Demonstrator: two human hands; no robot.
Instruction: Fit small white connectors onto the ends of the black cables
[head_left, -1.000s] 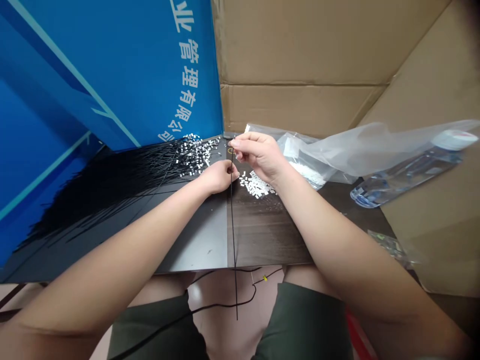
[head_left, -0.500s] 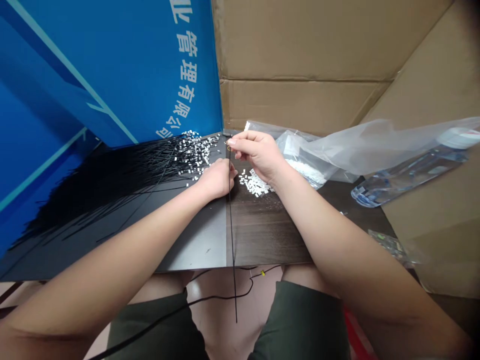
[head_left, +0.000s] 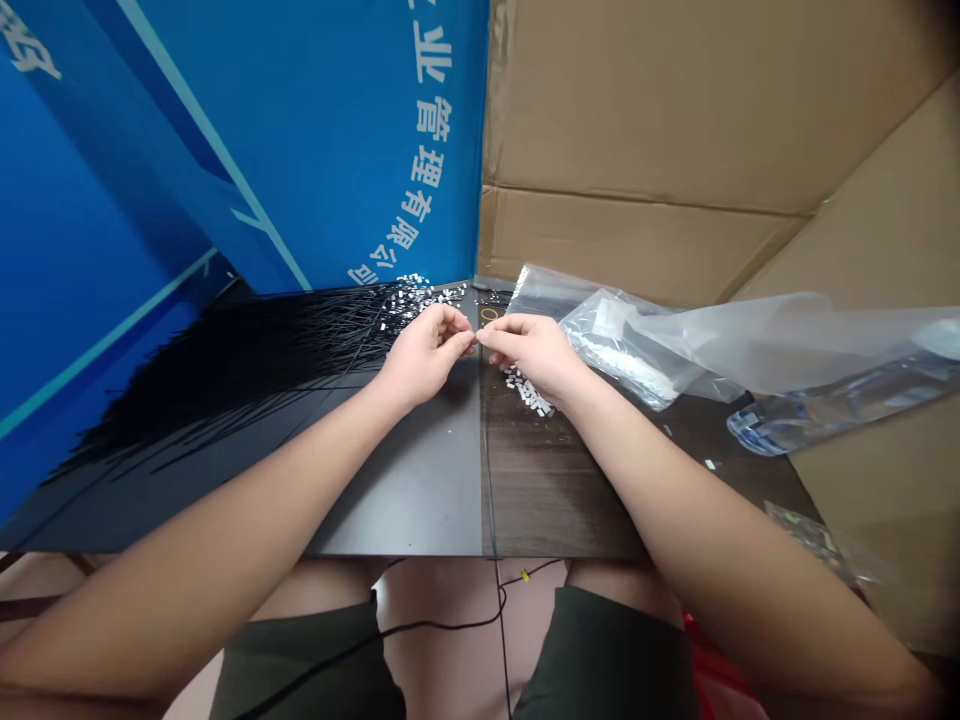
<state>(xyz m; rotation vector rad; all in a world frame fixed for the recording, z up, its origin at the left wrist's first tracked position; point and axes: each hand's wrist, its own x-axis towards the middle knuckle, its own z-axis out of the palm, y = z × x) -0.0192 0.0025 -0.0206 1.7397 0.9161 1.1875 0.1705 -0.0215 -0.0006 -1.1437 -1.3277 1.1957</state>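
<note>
My left hand point(head_left: 429, 352) and my right hand point(head_left: 531, 352) meet fingertip to fingertip above the table, both pinched closed. From the right fingertips a thin black cord point(head_left: 491, 500) hangs down past the table's front edge. Whatever lies between the left finger and thumb is too small to make out. Just under and beside my right hand lies a heap of small white pieces point(head_left: 531, 396). Beyond my left hand, a large pile of black cords point(head_left: 247, 345) spreads leftward, with white pieces point(head_left: 412, 292) at its near-centre ends.
Clear plastic bags point(head_left: 622, 350), one with white pieces inside, lie at the right. A water bottle point(head_left: 840, 400) rests there partly under plastic. A small clear packet point(head_left: 814, 540) sits near the right edge. A blue panel point(head_left: 337, 130) and cardboard point(head_left: 637, 110) stand behind the table point(head_left: 405, 500).
My right hand has lowered and my left hand has risen, so their fingertips now meet. The hanging cord has come down with the right hand. The camera view has shifted slightly.
</note>
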